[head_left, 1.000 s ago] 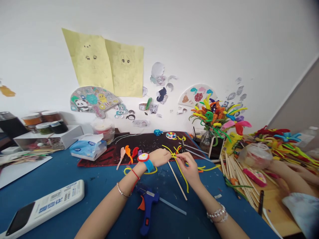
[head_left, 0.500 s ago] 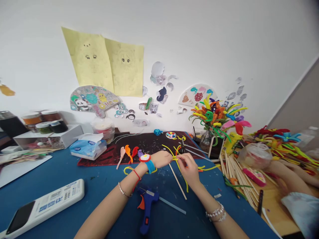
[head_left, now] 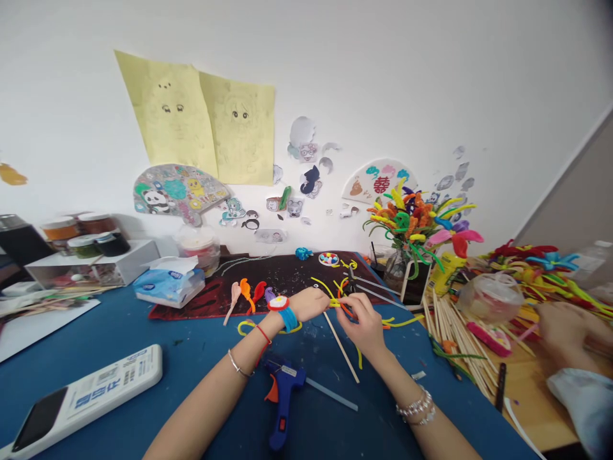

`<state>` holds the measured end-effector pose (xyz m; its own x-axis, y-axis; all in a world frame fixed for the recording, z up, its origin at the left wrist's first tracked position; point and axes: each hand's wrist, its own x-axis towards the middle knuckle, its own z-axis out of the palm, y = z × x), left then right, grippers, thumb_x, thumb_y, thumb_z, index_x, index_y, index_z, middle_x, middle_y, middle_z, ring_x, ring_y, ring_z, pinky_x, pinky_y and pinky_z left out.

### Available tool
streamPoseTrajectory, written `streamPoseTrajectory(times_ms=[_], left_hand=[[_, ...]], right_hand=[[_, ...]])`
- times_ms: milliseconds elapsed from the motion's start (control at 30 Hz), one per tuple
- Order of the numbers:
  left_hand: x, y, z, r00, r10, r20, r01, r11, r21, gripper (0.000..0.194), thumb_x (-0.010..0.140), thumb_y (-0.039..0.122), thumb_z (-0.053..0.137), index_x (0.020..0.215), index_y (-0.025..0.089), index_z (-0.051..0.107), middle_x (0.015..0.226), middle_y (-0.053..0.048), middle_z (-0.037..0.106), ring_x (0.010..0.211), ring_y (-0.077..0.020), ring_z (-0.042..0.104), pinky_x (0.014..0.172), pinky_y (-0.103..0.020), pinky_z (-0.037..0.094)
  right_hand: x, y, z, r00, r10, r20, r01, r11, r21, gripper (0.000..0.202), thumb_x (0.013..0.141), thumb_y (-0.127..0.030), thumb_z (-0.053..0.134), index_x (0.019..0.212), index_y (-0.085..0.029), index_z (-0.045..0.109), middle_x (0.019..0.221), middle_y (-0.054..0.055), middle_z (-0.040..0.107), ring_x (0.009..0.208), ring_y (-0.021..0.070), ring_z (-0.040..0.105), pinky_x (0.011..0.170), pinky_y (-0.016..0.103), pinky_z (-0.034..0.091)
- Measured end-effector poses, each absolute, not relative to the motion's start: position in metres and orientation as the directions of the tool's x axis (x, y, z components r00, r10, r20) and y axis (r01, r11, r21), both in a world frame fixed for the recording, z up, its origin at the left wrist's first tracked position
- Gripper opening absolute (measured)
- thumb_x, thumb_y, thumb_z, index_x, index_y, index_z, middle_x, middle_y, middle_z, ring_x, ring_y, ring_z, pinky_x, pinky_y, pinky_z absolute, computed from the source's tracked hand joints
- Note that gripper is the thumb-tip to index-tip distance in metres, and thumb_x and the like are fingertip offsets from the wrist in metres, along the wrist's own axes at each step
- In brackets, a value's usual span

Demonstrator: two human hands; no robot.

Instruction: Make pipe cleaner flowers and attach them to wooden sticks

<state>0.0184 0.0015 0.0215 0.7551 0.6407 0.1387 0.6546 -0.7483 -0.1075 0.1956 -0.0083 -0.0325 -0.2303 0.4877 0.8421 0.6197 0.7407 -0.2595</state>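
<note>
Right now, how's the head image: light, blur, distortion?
Head view throughout: soft, fairly even light on the wall; apparent wide-angle stretch toward the edges; dark top-right corner; co-worker's hand at right looks blurred; yellow strips between left hand and right hand visible, but too small for fine detail.

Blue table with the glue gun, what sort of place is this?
Probably a craft room: a glue gun lies there, colorful pipe-cleaner flowers stand in a vase, and drawings hang on the wall.

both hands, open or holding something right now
Left hand: closed, holding yellow stems.
Right hand: closed at the fingertips, pinching the yellow stems.
</note>
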Motion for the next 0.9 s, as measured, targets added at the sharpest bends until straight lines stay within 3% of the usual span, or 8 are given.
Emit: streamPoseTrajectory(times_ms=[300, 633, 767, 900], left_hand=[[0.028, -0.002, 0.021, 0.716, 0.690, 0.104, 0.690, -0.722, 0.046, 0.015, 0.081, 0.008, 0.042, 0.071, 0.012, 0.053, 0.076, -0.008, 0.059, 0.072, -0.0175, 0.054, 0.066, -0.026, 0.040], [0.033, -0.005, 0.023, 0.637, 0.771, -0.008, 0.706, -0.579, 0.409, 0.027, 0.076, 0.007, 0.039, 0.051, 0.017, 0.035, 0.046, 0.002, 0.038, 0.046, -0.0104, 0.037, 0.048, -0.022, 0.032], [0.035, -0.006, 0.020, 0.600, 0.797, -0.070, 0.681, -0.463, 0.566, 0.030, 0.079, 0.015, 0.032, 0.050, 0.018, 0.030, 0.041, 0.003, 0.032, 0.038, -0.0093, 0.028, 0.042, -0.023, 0.028], [0.036, -0.006, 0.018, 0.552, 0.826, -0.111, 0.646, -0.340, 0.683, 0.027, 0.077, 0.020, 0.032, 0.051, 0.019, 0.030, 0.040, 0.004, 0.030, 0.037, -0.0092, 0.026, 0.038, -0.023, 0.026]], right_hand=[[0.194, -0.007, -0.037, -0.165, 0.420, 0.892, 0.690, 0.695, -0.200, 0.011, 0.077, -0.017, 0.052, 0.084, -0.020, 0.060, 0.084, 0.005, 0.058, 0.073, 0.0156, 0.057, 0.063, 0.026, 0.043], [0.195, -0.006, -0.038, -0.221, 0.349, 0.911, 0.776, 0.628, -0.052, 0.012, 0.074, -0.016, 0.052, 0.077, -0.020, 0.063, 0.082, 0.005, 0.057, 0.065, 0.0131, 0.054, 0.058, 0.024, 0.039], [0.193, -0.009, -0.037, -0.208, 0.411, 0.888, 0.779, 0.619, -0.104, 0.011, 0.073, -0.016, 0.052, 0.069, -0.020, 0.061, 0.083, 0.005, 0.056, 0.062, 0.0124, 0.051, 0.055, 0.023, 0.037], [0.191, -0.011, -0.036, -0.154, 0.435, 0.887, 0.773, 0.612, -0.166, 0.010, 0.073, -0.017, 0.051, 0.073, -0.020, 0.061, 0.084, 0.005, 0.056, 0.065, 0.0139, 0.052, 0.058, 0.024, 0.038]])
